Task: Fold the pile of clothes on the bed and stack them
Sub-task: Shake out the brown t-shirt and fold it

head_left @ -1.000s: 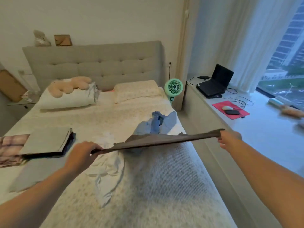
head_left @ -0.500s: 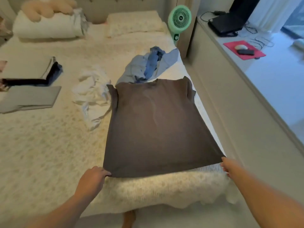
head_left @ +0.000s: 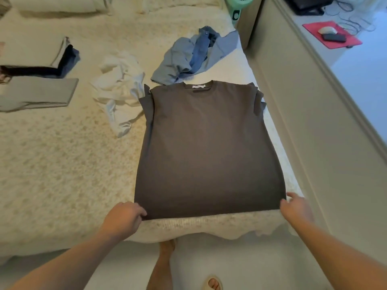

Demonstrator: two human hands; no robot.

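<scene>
The sleeves of the brown T-shirt were tucked mostly out of sight, and its white neck label was too small to read. The shirt lay flat near the foot of the bed. Our left hand and right hand pinched its near hem corners; our fingertips hid beneath.

Bare forearms, pale sandal.
</scene>
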